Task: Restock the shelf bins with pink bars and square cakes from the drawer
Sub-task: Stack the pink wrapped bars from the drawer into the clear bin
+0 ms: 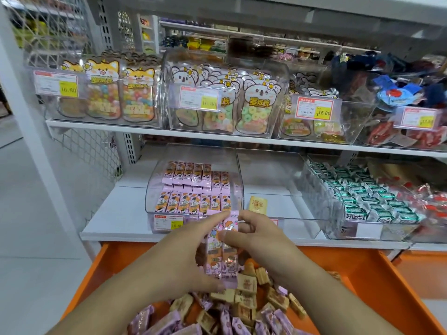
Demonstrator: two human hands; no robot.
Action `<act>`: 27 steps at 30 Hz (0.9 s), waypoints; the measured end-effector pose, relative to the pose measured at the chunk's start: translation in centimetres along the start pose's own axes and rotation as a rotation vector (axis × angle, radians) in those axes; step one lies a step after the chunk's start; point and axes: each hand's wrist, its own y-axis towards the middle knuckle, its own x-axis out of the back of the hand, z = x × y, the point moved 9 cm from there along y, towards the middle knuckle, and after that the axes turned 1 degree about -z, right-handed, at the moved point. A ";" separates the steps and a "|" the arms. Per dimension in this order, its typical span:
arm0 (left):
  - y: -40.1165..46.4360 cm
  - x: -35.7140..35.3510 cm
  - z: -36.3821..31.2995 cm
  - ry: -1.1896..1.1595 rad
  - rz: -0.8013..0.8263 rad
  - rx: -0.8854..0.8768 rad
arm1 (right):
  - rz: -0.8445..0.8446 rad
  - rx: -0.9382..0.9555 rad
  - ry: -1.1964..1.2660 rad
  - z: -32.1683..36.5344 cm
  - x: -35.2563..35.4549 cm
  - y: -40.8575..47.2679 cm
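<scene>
Both hands hold a small stack of pink bars upright above the open orange drawer: left hand fingers curled round its left side, right hand thumb and fingers pinching the right edge. Loose square cakes lie in the drawer; one square cake sits in the middle clear bin, beside the left bin of pink bars.

both hands, left hand and right hand, hold a stack of pink bars upright over the open orange drawer. clear bin behind has two bar rows. one square cake in the next bin.
</scene>
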 end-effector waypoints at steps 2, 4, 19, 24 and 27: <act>0.2 -0.5 -0.1 0.017 -0.009 -0.019 | -0.028 -0.009 -0.013 -0.3 0.2 0.0; 0.4 -0.6 -0.2 0.016 -0.034 -0.041 | -0.025 -0.011 0.020 -0.5 0.3 0.0; 2.4 0.0 -0.1 0.010 -0.095 -0.045 | -0.040 -0.045 0.039 -1.1 1.1 1.7; 3.1 -0.1 0.3 0.036 -0.126 -0.056 | -0.080 -0.071 0.036 -1.4 1.5 2.3; 3.8 0.2 0.7 0.050 -0.156 -0.081 | -0.110 -0.137 0.053 -1.6 1.6 2.6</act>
